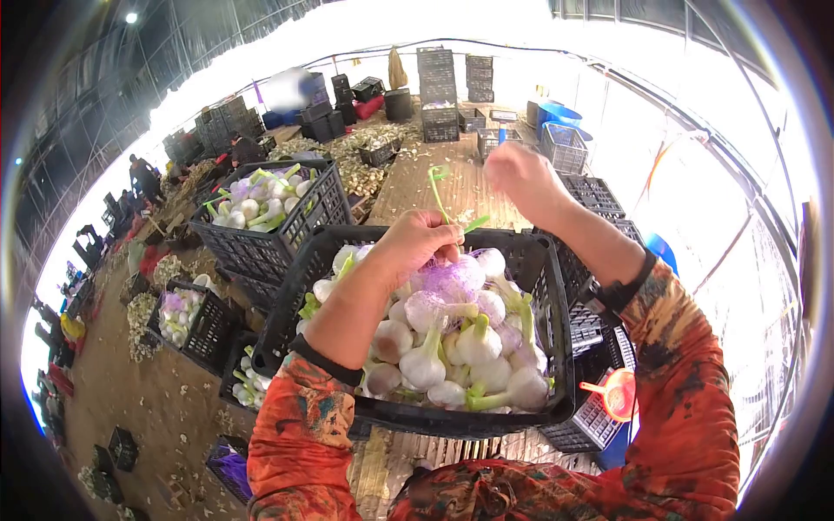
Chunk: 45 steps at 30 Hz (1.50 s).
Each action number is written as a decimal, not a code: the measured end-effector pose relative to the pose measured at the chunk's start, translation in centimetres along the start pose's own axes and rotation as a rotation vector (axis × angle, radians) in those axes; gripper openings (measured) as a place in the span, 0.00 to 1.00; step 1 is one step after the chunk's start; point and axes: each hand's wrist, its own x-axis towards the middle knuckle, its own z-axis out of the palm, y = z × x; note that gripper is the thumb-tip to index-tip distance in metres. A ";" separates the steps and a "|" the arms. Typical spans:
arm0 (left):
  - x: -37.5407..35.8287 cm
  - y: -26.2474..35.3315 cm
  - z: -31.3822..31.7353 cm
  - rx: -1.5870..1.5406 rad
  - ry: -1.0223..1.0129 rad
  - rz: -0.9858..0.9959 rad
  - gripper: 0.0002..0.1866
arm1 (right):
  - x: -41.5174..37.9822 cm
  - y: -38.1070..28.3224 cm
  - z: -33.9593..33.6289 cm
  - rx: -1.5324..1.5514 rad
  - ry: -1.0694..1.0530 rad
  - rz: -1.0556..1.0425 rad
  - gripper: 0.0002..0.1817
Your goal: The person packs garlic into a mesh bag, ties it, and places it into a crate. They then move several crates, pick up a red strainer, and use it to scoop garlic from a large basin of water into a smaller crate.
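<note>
My left hand (420, 240) is closed in a pinch over the crate, at the gathered top of a purple mesh bag (453, 274) with garlic bulbs in it. A thin green strip (437, 191) sticks up from those fingers, and a short green end points right. Above and to the right, my right hand (526, 181) is raised, its fingers smeared by motion. Below both hands is a black plastic crate (417, 423) full of white garlic bulbs (478, 345) with green stems.
Another crate of garlic (323, 206) stands at the left, beside a lower crate (207, 334). An orange-red strainer-like scoop (618, 395) lies on crates at the right. Tall crate stacks (437, 87) and a blue tub (559, 113) stand farther back. People work at the far left.
</note>
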 end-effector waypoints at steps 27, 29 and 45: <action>-1.3 1.8 3.1 0.992 0.322 0.428 0.07 | -0.1 4.7 13.6 0.637 -0.512 0.259 0.10; -0.8 1.8 3.4 1.102 0.366 0.557 0.07 | -0.2 4.4 11.2 0.298 -0.500 0.055 0.09; -7.6 2.9 1.8 1.580 0.082 0.658 0.08 | -2.4 2.2 4.0 -0.695 -0.374 -0.232 0.04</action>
